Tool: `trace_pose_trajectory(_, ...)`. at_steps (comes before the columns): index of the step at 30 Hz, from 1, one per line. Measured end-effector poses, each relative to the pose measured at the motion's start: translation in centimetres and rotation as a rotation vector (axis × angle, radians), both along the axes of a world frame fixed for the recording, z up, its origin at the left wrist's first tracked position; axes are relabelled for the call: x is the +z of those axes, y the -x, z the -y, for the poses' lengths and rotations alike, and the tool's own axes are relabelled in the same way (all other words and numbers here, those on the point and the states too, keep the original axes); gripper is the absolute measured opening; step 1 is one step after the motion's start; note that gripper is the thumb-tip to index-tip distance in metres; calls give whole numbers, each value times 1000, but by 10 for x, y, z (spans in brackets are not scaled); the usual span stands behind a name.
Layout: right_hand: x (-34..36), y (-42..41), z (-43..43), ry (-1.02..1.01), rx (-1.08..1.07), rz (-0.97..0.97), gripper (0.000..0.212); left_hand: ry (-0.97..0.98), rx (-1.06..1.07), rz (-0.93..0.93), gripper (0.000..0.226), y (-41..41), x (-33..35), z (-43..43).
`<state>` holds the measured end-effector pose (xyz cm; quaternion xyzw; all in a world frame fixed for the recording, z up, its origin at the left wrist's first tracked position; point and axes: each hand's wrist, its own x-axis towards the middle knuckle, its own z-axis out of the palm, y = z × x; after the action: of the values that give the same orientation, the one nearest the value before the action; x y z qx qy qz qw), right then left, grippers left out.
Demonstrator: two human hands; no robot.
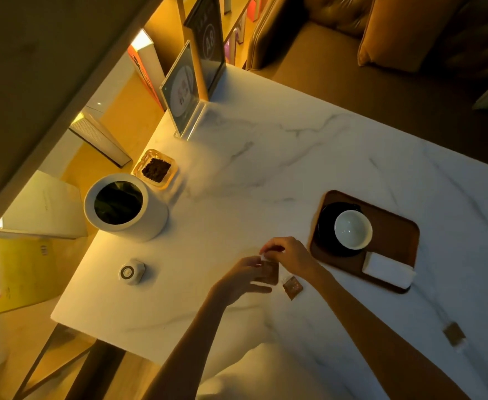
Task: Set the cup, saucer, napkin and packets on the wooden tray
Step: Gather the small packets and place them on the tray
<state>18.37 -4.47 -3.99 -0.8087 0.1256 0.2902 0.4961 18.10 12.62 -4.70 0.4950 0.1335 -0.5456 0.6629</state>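
A wooden tray (pixel 392 226) lies on the right of the marble table. On it a white cup (pixel 353 229) sits on a black saucer (pixel 326 226), with a folded white napkin (pixel 388 269) at the tray's near end. My left hand (pixel 242 278) and my right hand (pixel 289 254) meet left of the tray, both pinching a brown packet (pixel 270 272) just above the tabletop. A second brown packet (pixel 292 287) lies flat beside them. A third packet (pixel 454 336) lies far right near the table's front edge.
A white cylindrical pot (pixel 125 207) with a dark inside stands at the left, behind it an amber glass dish (pixel 156 168) of brown grounds. A small white round device (pixel 131 272) lies near the left edge. An acrylic sign holder (pixel 183 93) stands at the back.
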Motion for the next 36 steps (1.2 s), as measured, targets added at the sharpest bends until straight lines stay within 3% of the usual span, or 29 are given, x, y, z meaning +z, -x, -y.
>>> trace_pose_trajectory(3, 4, 4, -2, 43, 24, 16, 17, -96, 50, 125, 17, 11, 1, 9)
trace_pose_trajectory(7, -8, 31, 17, 276, -302, 110, 18, -224, 146, 127, 23, 19, -11, 12)
trace_pose_trajectory(9, -19, 51, 30, 404, -352, 6, 18, -272, 162, 137, 25, 24, -15, 10)
trace_pose_trajectory(12, -33, 83, 33, 525, -222, -164, 30, -352, 174, 152, 23, 31, -20, 12)
trace_pose_trajectory(19, -41, 113, 8, 641, -295, -258, 28, -435, 175, 36, 20, 46, -35, 15)
trace_pose_trajectory(22, -42, 114, 15, 533, -407, -291, 21, -415, 156, 32, 15, 51, -34, 17)
trace_pose_trajectory(28, -36, 117, 30, -53, -618, -299, 24, -369, 139, 4, 16, 59, -29, 25)
trace_pose_trajectory(31, -28, 125, 29, -158, -657, -267, 21, -278, 127, -21, 15, 66, -19, 34)
trace_pose_trajectory(36, -16, 144, 27, -289, -693, -275, 25, -265, 67, 26, 34, 80, -5, 59)
